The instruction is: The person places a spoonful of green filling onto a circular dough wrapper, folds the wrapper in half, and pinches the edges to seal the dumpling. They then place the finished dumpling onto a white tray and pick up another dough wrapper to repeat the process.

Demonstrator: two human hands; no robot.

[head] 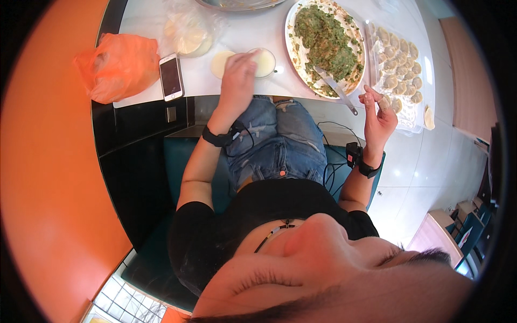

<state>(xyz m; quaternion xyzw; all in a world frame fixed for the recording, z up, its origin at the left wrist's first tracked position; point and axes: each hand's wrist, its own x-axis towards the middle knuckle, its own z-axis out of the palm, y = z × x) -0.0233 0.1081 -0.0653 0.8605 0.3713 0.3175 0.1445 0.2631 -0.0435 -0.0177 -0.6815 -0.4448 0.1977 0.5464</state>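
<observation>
My left hand [238,76] is over the table, its blurred fingertips at the near-left rim of a small round bowl [265,63] of pale liquid. A round dough wrapper [220,63] lies flat beside the bowl, partly behind that hand. My right hand [379,115] is raised at the table edge, fingers bent and apart, with nothing plainly held. It is between a large plate of green filling [327,44] and a clear plastic tray of folded dumplings [418,109]. A metal spreading knife [337,91] rests on the plate, its handle overhanging the rim.
A clear bag of round wrappers [188,36], a phone [171,77] and an orange plastic bag [121,66] are on the left. A metal dish [242,5] stands at the far edge. One loose dough piece [429,118] lies at the tray's right. Cables [332,165] hang by my right wrist.
</observation>
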